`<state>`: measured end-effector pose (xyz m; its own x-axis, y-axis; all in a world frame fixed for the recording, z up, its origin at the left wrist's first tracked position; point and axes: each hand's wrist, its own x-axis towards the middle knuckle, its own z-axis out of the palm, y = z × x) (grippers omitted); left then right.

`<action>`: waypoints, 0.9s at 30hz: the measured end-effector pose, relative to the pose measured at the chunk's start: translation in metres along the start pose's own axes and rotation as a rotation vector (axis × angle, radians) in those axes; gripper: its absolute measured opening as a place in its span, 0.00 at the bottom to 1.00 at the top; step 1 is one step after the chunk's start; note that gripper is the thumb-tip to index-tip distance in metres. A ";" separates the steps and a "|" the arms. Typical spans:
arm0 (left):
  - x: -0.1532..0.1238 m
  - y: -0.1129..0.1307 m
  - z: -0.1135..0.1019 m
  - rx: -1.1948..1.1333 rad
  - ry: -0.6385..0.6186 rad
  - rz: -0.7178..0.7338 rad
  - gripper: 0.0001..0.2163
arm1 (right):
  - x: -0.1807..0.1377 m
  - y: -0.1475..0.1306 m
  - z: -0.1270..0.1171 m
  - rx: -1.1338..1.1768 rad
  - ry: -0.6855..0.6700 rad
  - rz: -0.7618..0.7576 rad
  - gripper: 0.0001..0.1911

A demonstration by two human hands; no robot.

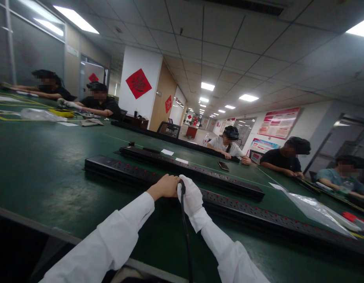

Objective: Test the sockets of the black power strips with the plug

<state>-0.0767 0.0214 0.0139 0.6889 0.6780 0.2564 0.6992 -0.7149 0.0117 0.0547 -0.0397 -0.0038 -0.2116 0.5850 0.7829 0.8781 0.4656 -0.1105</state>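
A long black power strip point(123, 168) with a row of sockets and small red parts lies on the green table in front of me. My right hand point(191, 194), in a white glove, closes around the plug point(182, 188) of a black power cable point(185, 236) at the strip's middle. The cable hangs down toward me; the plug's front is hidden. Beside it, my bare left hand point(167, 186) rests over the strip with fingers bent together, touching the gloved hand. What its fingers grip is hidden.
A second black power strip point(193, 171) lies just behind, with a third long black bar point(170, 139) farther off. White paper slips point(167, 152), a phone point(223, 166) and a clear plastic bag point(314, 210) lie on the green table point(52, 157). Several co-workers sit around it.
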 end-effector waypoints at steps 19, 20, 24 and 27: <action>0.001 0.000 0.000 0.056 -0.018 0.002 0.22 | -0.002 0.002 0.004 0.020 0.008 0.023 0.18; 0.001 0.000 0.001 0.056 -0.013 0.007 0.22 | -0.002 0.002 0.004 0.021 0.005 0.022 0.18; 0.000 0.000 0.000 0.041 -0.009 0.004 0.22 | -0.001 0.001 0.003 0.032 -0.002 0.024 0.18; -0.001 0.001 -0.002 0.027 -0.021 -0.003 0.22 | -0.001 0.001 0.002 0.049 0.000 0.027 0.18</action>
<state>-0.0768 0.0197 0.0158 0.6903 0.6840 0.2361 0.7062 -0.7079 -0.0139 0.0548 -0.0389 -0.0055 -0.1885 0.5976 0.7793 0.8615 0.4816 -0.1609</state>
